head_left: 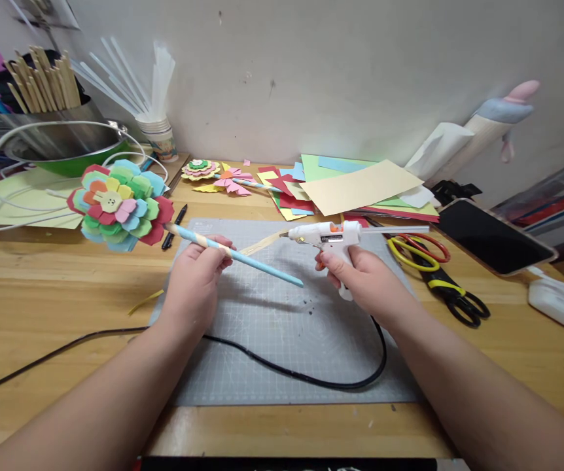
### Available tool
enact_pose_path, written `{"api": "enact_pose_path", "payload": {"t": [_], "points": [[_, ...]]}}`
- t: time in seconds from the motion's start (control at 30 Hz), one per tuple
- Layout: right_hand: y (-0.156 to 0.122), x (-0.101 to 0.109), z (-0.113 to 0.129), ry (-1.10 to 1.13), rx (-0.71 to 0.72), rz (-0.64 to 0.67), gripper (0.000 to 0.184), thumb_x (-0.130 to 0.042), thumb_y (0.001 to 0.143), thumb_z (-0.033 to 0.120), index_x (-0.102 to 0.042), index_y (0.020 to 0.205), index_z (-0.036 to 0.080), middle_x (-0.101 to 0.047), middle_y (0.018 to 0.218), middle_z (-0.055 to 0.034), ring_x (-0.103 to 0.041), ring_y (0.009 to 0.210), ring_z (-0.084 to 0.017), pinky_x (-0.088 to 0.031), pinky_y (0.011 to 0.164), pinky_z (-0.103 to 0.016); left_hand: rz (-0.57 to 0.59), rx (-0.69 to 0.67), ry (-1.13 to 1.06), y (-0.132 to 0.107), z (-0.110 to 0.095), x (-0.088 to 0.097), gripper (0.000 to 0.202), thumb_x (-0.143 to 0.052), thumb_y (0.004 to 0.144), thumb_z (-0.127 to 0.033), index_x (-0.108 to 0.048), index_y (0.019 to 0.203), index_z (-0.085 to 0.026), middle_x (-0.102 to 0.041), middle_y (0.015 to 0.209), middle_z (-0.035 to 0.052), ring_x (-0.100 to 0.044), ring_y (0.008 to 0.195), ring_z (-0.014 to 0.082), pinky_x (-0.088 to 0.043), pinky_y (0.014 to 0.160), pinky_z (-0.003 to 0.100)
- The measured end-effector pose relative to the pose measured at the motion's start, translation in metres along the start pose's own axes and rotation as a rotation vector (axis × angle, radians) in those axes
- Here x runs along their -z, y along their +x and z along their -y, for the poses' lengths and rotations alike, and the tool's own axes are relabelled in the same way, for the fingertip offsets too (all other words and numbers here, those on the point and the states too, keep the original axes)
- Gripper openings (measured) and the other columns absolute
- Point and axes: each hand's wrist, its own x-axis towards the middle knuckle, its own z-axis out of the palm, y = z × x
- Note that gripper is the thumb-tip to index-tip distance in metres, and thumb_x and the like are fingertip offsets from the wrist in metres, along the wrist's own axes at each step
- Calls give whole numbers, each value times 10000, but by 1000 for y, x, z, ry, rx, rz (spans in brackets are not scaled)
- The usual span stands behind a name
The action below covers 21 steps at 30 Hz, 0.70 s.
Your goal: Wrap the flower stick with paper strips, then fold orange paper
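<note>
My left hand point(198, 275) is closed round the blue-and-cream stem of a paper flower point(118, 203). Layered petals in several colours make up the flower head, left of the hand, and the stem point(272, 273) slants down to the right. A pale cream paper strip point(262, 244) trails from near my left fingers toward the nozzle of a white hot glue gun point(338, 239). The gun is gripped in my right hand point(355, 271), its nozzle pointing left and a clear glue stick point(394, 229) jutting from its back. Whether nozzle and strip touch, I cannot tell.
A grey cutting mat point(282, 366) lies beneath, crossed by the black cable point(292, 374). Scissors point(451, 294) and a phone point(495, 235) lie to the right. Coloured paper point(360, 186), another paper flower point(201, 170) and a paper cup point(160, 139) of glue sticks stand behind.
</note>
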Motion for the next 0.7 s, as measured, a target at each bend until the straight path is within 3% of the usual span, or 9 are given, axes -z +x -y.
{"api": "enact_pose_path", "payload": {"t": [0.17, 0.27, 0.37, 0.47, 0.5, 0.57, 0.6, 0.7], "points": [[24, 5, -20, 110, -138, 31, 494, -388, 870, 612, -602, 782, 176, -565, 558, -8, -476, 403, -128, -397, 409, -266, 21, 5, -23, -1, -2, -1, 75, -649, 604, -178, -644, 678, -166, -598, 726, 4, -526, 723, 132, -419, 695, 271], [36, 16, -30, -92, -210, 45, 572, -337, 874, 635, -595, 638, 183, -596, 556, -63, -551, 448, -179, -443, 460, -311, 66, 28, -71, -4, -5, -2, 73, -661, 585, -178, -634, 652, -164, -593, 719, -1, -526, 719, 126, -422, 694, 263], [33, 27, -27, -300, -233, -62, 559, -475, 806, 652, -537, 474, 207, -534, 480, -79, -591, 551, -252, -426, 522, -345, 122, 52, -102, -6, -7, -3, 75, -671, 596, -194, -636, 656, -167, -595, 721, -1, -534, 732, 128, -428, 697, 258], [15, 26, -12, -553, -99, -221, 527, -488, 818, 620, -541, 487, 214, -548, 520, -85, -608, 653, -282, -415, 583, -362, 137, 50, -103, -8, -7, -4, 66, -671, 608, -197, -640, 659, -169, -597, 732, -1, -536, 737, 125, -431, 708, 259], [7, 21, -7, -525, 7, -222, 493, -461, 850, 588, -581, 555, 211, -586, 573, -79, -611, 667, -266, -418, 597, -356, 130, 49, -99, -8, -6, -4, 64, -671, 607, -195, -640, 657, -170, -596, 729, -2, -534, 733, 124, -429, 709, 259], [-8, 4, 1, -291, 198, -114, 394, -438, 894, 515, -629, 737, 208, -641, 690, -52, -618, 687, -219, -439, 632, -336, 114, 50, -86, -8, -5, -4, 61, -669, 605, -186, -642, 659, -175, -596, 722, -6, -531, 730, 123, -424, 716, 262], [-14, -6, 4, -153, 228, -17, 311, -489, 881, 482, -640, 865, 210, -668, 780, -46, -629, 723, -206, -456, 651, -326, 110, 51, -72, -9, -4, -4, 60, -668, 607, -182, -645, 663, -178, -597, 719, -7, -530, 733, 125, -421, 721, 264], [-23, -32, 4, 251, 79, 222, 341, -549, 862, 451, -589, 1104, 214, -681, 900, -54, -651, 748, -187, -493, 595, -298, 127, 48, -4, -11, -1, -3, 53, -666, 637, -187, -659, 689, -189, -603, 722, -5, -531, 756, 135, -413, 739, 275]]}}
